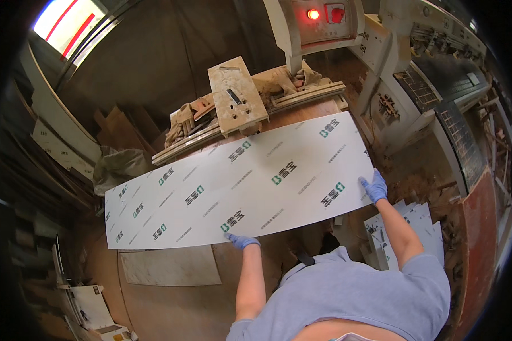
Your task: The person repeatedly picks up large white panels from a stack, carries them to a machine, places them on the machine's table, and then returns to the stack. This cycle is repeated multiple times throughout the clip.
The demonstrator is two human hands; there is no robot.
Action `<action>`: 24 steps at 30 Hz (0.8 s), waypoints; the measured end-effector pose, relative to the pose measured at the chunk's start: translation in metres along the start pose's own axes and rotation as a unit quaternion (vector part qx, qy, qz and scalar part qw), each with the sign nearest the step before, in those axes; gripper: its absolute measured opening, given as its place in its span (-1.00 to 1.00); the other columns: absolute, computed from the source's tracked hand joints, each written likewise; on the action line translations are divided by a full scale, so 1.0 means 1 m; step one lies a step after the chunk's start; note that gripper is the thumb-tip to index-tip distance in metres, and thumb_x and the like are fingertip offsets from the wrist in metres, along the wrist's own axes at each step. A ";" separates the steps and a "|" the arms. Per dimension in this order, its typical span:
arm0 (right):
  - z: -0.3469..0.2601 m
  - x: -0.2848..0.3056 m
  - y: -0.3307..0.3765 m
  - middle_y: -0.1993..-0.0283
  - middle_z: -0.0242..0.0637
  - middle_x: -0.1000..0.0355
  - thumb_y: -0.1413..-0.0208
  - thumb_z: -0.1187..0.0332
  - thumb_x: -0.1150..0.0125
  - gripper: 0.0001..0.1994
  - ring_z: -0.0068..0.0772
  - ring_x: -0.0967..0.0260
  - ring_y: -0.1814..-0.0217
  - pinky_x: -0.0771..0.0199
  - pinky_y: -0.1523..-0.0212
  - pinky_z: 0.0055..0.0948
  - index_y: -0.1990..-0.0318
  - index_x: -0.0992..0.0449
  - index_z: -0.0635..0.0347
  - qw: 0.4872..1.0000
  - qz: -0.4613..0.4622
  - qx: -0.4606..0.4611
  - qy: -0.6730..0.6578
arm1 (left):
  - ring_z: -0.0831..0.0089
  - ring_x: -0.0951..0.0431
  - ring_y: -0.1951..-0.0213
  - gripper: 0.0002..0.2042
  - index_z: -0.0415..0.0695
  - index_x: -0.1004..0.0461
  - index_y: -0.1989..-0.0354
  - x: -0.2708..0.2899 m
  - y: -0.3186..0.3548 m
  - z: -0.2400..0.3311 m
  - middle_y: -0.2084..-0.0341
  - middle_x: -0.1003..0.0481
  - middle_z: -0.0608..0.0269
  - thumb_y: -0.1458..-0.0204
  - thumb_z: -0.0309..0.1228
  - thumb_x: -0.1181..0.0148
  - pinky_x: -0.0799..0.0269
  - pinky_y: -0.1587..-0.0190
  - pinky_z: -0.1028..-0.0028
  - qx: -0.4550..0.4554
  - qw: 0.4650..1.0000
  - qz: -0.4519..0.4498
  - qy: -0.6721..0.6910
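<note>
A long white panel [250, 170], its film printed with green and black marks, stretches across the view over the wooden worktop. In a blue glove, my left hand [243, 241] grips the panel's near edge around its middle, with the thumb on top and the other fingers mostly hidden. My right hand [375, 187], gloved alike, is closed on the panel's right end near the corner. Beyond the panel's far edge, a worn wooden board [237, 96] with a dark slot and holes lies across the bench.
A machine column [324, 25] with a lit red lamp and a red switch stands at the far side. Printed white offcuts [424, 227] are stacked by my right side. A pale sheet [170, 267] lies low at left, and another machine [438, 96] stands at right.
</note>
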State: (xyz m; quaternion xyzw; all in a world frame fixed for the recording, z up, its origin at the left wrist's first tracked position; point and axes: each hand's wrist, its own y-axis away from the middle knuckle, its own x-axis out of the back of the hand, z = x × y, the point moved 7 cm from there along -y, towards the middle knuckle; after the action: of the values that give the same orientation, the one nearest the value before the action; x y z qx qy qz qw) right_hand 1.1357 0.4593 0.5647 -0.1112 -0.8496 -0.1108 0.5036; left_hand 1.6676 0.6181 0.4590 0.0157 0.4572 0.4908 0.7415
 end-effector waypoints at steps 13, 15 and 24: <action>-0.161 -0.099 0.051 -0.38 0.09 0.26 0.19 -0.41 0.04 0.07 0.13 0.52 -0.45 0.72 -0.34 0.07 -0.26 0.05 0.38 0.978 -0.017 0.168 0.122 | 0.12 -0.20 -0.18 -0.40 -0.10 -0.24 -0.18 0.003 -0.144 0.156 -0.18 -0.21 0.06 -0.04 0.03 0.21 -0.04 -0.21 0.07 0.140 -0.269 0.020 0.953; -0.191 -0.109 0.054 -0.37 0.10 0.24 0.18 -0.40 0.04 0.05 0.13 0.52 -0.45 0.73 -0.33 0.10 -0.26 0.04 0.38 0.979 -0.026 0.178 0.093 | 0.26 -0.39 -0.03 -0.55 -0.01 -0.38 -0.06 0.037 -0.195 0.175 -0.04 -0.39 0.20 -0.10 -0.08 0.22 -0.22 -0.01 0.03 0.346 -0.107 0.010 0.932; -0.252 -0.132 0.058 -0.40 0.07 0.25 0.14 -0.40 0.11 0.03 0.06 0.47 -0.46 0.76 -0.31 0.15 -0.27 0.00 0.37 0.978 -0.066 0.173 0.093 | 0.26 -0.31 -0.13 -0.55 -0.17 -0.29 -0.14 -0.022 -0.143 0.218 -0.14 -0.30 0.13 -0.16 -0.20 0.26 -0.22 -0.14 0.36 0.140 -0.199 0.042 0.969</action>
State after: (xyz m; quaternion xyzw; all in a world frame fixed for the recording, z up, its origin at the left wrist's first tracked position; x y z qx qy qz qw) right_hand 1.4239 0.4285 0.5710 0.0451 -0.8108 -0.0053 0.5836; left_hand 1.9184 0.6208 0.5333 0.3553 -0.6960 0.1149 0.6133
